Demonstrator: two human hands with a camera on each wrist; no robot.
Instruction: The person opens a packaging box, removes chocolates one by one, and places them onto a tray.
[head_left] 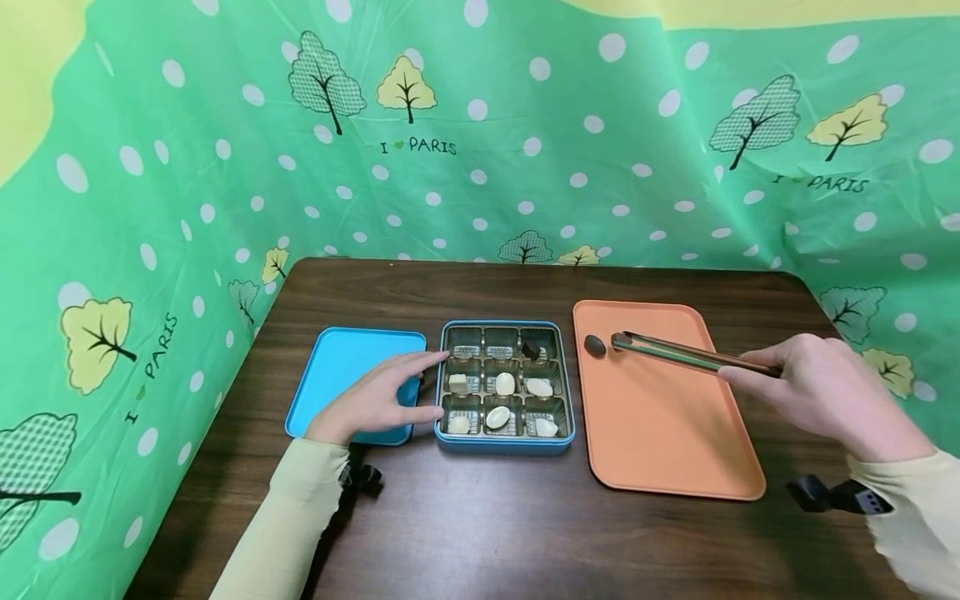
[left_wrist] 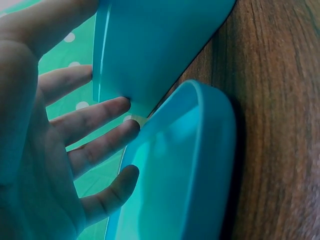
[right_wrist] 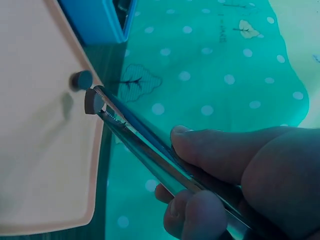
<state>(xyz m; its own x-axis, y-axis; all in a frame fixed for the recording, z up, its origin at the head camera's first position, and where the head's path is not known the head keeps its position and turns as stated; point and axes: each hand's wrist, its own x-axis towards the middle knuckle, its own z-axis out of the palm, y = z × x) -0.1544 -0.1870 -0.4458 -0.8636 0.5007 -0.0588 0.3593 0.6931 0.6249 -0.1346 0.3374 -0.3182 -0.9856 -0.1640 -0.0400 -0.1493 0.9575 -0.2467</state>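
My left hand point(head_left: 378, 398) lies on a blue lid point(head_left: 337, 367), fingers straight, the fingertips point(left_wrist: 125, 105) touching the left wall of a blue box point(head_left: 506, 442). The box's compartments hold several white candies point(head_left: 506, 383) and one dark piece point(head_left: 531, 350) at the back right. My right hand point(head_left: 813, 387) grips metal tongs point(head_left: 690, 354) that reach left over an orange tray point(head_left: 667, 442). The tong tips point(right_wrist: 95, 100) are nearly together, just beside a dark round candy point(head_left: 595, 345) that lies on the tray's far left corner. In the right wrist view the dark candy point(right_wrist: 81, 80) sits apart from the tips.
The box, lid and tray stand side by side on a dark wooden table point(head_left: 487, 525). A green dotted cloth point(head_left: 525, 150) walls the table at the back and both sides. Black wrist straps point(head_left: 832, 493) sit at my sleeves.
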